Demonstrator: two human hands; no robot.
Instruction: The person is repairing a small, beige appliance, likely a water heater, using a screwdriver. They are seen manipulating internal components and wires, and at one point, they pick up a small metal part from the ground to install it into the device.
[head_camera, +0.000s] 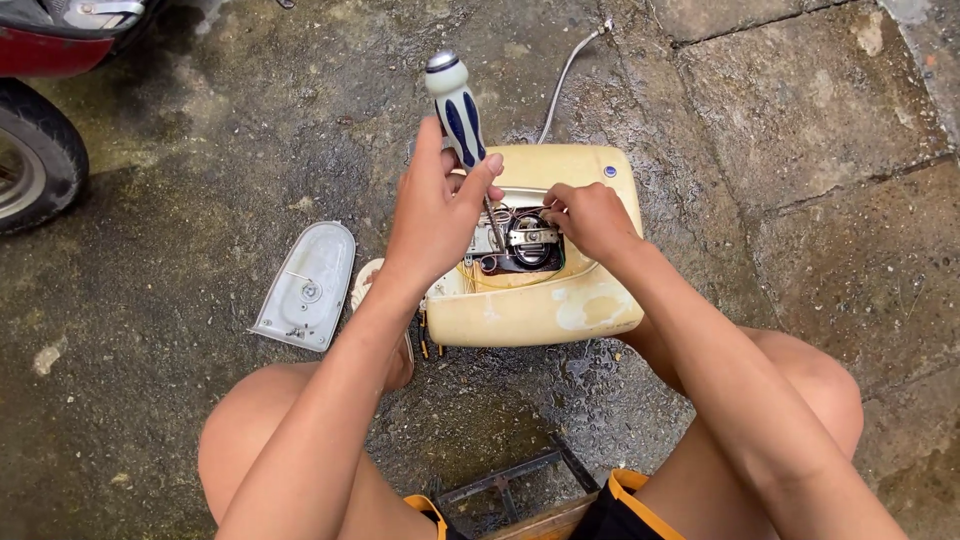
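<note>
From the head camera, the cream appliance housing (535, 300) lies on wet concrete between the person's knees; the left hand (435, 215) grips a white-and-blue screwdriver (458, 110) upright over its open cavity; the right hand (590, 218) pinches wiring inside that cavity; a grey cover plate (305, 285) lies left of the housing.

Wet, cracked concrete floor (820, 120), cream appliance housing (540, 315) lying at its middle, grey oval cover plate (305, 285) just left, scooter wheel (35, 160) at left edge

Grey cover plate (305, 287) lies on wet concrete; a tyre (35, 160), perhaps a motorbike's.
</note>
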